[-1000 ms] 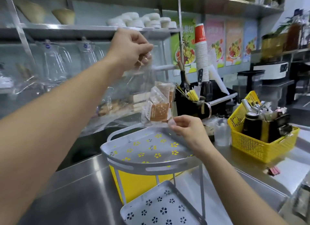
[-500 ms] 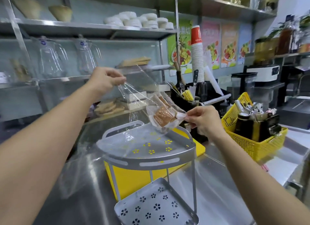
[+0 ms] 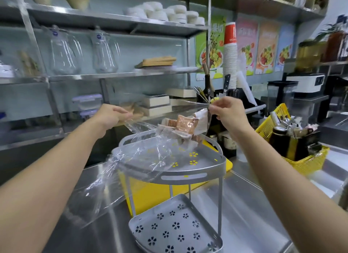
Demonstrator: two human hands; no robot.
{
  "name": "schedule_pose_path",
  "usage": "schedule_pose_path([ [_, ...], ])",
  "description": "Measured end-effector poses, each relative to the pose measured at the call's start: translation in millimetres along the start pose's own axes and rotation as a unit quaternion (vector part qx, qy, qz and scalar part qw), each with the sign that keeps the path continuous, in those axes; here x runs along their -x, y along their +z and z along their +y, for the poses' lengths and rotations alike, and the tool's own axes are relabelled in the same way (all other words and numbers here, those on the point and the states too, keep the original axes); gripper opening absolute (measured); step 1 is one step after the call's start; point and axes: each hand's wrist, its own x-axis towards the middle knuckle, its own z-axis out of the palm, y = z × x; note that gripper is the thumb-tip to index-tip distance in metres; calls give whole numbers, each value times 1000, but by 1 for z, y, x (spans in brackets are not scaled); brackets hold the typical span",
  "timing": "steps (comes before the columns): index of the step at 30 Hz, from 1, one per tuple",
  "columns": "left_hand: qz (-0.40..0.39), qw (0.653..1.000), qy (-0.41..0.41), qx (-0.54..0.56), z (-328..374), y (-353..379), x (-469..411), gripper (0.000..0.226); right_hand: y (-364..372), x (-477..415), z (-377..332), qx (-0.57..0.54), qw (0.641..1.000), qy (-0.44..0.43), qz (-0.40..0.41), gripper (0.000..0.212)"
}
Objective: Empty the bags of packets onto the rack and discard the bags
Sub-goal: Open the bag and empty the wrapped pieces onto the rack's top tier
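A clear plastic bag (image 3: pixel 143 151) stretches sideways over the top tier of a grey two-tier rack (image 3: pixel 205 175). My left hand (image 3: pixel 113 114) pinches one end at the left, my right hand (image 3: pixel 227 109) pinches the other end higher at the right. Several brown and white packets (image 3: pixel 185 125) sit inside the bag near my right hand, just above the rack's back rim. The bag's loose end drapes over the rack's left edge toward the counter. The lower tier (image 3: pixel 175 226) with flower-shaped holes holds nothing.
A yellow basket (image 3: pixel 308 164) full of bottles and tools stands at the right. A yellow board (image 3: pixel 150 192) lies under the rack. Behind are a black utensil holder (image 3: pixel 211 94), a stack of paper cups (image 3: pixel 230 52), and steel shelves with glass jugs and bowls.
My left hand has dropped from high up to level with the rack. My right hand has risen, tipping the bag toward horizontal, and the packets have slid toward the right end.
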Motion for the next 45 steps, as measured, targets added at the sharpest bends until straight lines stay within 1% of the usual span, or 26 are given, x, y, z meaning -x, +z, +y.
schedule_pose_path([
  [3,-32,998,-53,20,3,-7,-1,16,8,-13,-17,-11,999,-22,27,3],
  [6,-44,989,-93,108,11,-13,-4,12,12,-23,-32,-19,998,-49,33,1],
  [9,-74,970,-144,182,13,-17,-5,19,12,-28,-37,-30,998,-55,-9,8],
  [11,-75,948,-182,250,11,-17,-4,22,14,-28,-36,-16,997,-72,-1,3],
  [12,-66,940,-186,278,11,-15,-5,23,17,-28,-35,-12,996,-86,22,2],
  [14,-32,934,-166,314,17,-8,-8,23,25,-26,-34,-11,990,-122,72,3],
  [16,-19,932,-140,334,22,-1,-11,25,31,-26,-32,-17,988,-125,86,4],
  [19,-100,936,-148,304,15,3,-9,29,30,-26,-21,-37,998,-46,29,4],
  [21,-124,930,-160,306,6,1,-9,29,24,-25,-13,-53,998,-22,6,9],
  [22,-123,928,-157,316,3,2,-9,28,22,-23,-11,-63,998,-25,1,13],
  [24,-95,926,-133,340,1,6,-11,28,19,-23,-14,-76,996,-53,6,19],
  [26,-69,925,-112,357,1,14,-14,27,18,-25,-19,-78,993,-81,29,19],
  [27,-68,924,-111,359,0,18,-15,28,19,-25,-19,-85,993,-80,36,16],
  [29,-82,924,-120,353,-7,24,-16,31,21,-21,-11,-85,995,-42,13,3],
  [31,-90,926,-123,346,-16,28,-15,34,20,-12,8,-77,996,21,-32,21],
  [32,-89,925,-122,349,-19,30,-14,34,20,-6,17,-88,993,51,-60,22],
  [34,-79,923,-119,358,-23,33,-12,32,20,6,32,-118,983,97,-102,12],
  [35,-74,924,-115,357,-25,34,-12,32,20,10,38,-133,978,119,-108,9],
  [38,-78,935,-105,331,-28,33,-10,24,21,18,49,-160,969,163,-95,20],
  [40,-106,946,-97,289,-31,28,-10,12,22,18,49,-146,974,151,-80,18],
  [42,-121,959,-85,241,-34,24,-12,8,24,15,43,-124,982,129,-61,15],
  [45,-76,974,-73,199,-31,18,-19,5,24,0,26,-111,989,96,-21,9],
])
